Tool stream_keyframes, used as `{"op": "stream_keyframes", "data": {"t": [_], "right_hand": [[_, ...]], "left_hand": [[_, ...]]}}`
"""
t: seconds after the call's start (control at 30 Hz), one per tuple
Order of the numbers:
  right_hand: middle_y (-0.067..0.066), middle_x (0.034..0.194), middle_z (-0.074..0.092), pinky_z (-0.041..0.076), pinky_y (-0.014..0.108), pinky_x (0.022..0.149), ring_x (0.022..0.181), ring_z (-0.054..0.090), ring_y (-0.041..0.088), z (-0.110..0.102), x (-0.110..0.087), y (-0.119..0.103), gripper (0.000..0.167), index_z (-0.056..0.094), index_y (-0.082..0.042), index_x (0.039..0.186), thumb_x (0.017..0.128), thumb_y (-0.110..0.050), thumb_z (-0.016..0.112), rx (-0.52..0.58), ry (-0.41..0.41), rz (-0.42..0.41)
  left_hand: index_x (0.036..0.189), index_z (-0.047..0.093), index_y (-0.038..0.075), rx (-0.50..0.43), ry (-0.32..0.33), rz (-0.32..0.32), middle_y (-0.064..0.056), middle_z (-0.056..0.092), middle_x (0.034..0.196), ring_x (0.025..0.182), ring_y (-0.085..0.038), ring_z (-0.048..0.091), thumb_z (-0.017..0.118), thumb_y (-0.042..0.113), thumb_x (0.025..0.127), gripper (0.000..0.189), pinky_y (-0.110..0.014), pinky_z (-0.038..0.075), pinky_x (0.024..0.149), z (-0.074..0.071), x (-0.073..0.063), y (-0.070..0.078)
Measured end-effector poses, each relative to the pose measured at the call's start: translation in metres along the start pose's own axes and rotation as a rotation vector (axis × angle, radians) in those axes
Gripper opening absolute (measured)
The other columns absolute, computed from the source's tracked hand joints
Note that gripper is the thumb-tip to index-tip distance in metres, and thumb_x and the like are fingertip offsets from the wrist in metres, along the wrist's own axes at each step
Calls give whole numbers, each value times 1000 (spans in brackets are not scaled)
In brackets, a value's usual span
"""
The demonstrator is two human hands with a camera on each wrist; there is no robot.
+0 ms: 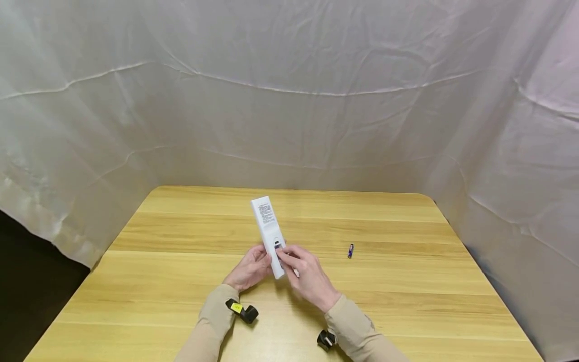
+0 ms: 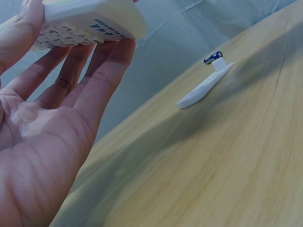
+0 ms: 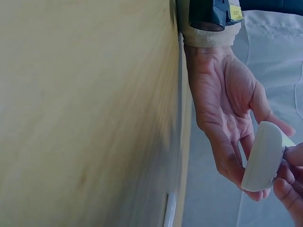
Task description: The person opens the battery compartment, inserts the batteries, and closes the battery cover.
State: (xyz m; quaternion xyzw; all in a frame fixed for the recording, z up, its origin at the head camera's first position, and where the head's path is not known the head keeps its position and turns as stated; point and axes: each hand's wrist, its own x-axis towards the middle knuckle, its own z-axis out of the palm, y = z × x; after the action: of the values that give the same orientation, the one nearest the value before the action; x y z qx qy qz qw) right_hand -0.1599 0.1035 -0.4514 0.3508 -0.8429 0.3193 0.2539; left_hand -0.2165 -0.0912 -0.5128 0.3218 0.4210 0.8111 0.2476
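"Hands?"

"Your left hand (image 1: 249, 270) grips the remote (image 1: 267, 221); your right hand (image 1: 312, 280) has its fingertips on a battery (image 1: 278, 246) in its back, pinching or pressing, I cannot tell."

"How does the remote lie?"

"Between your hands, raised off the table (image 1: 429, 306), long axis running away from you, far end leaning left, back facing you."

"Room?"

"Open table to your right, where a loose battery (image 1: 350, 251) lies, nearer your right hand, well apart from the table's edges."

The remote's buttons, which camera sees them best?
The left wrist view, because it looks up at the buttons from close by, though fingers hide some. The head view shows the back of the remote, the right wrist view mainly its end; neither shows any buttons.
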Motion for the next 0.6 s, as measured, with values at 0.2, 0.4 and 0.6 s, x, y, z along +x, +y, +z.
{"op": "stream_keyframes", "data": {"t": [0.2, 0.4, 0.6], "right_hand": [[14, 106, 72, 62, 19, 74, 87, 71, 22, -3, 1, 0, 32, 71, 6, 115, 83, 7, 74, 107, -32, 77], [16, 108, 72, 61, 19, 72, 86, 70, 24, -8, 4, 2, 28, 71, 6, 115, 87, 3, 72, 282, -82, 215], [18, 114, 72, 62, 21, 74, 92, 71, 28, -14, 6, 4, 28, 70, 4, 117, 90, -1, 70, 388, -131, 293]], "left_hand": [[138, 55, 14, -13, -3, -2, 3, 61, 139, 122, -11, 62, 50, 16, 106, 33, -31, 54, 104, 0, 0, 0], [137, 56, 16, -12, -7, 2, 4, 62, 138, 122, -11, 62, 49, 16, 106, 31, -31, 53, 104, -1, 0, -1], [138, 55, 16, -18, -8, -6, 4, 62, 139, 123, -11, 62, 52, 20, 105, 33, -33, 53, 105, 0, 0, 0]]}}
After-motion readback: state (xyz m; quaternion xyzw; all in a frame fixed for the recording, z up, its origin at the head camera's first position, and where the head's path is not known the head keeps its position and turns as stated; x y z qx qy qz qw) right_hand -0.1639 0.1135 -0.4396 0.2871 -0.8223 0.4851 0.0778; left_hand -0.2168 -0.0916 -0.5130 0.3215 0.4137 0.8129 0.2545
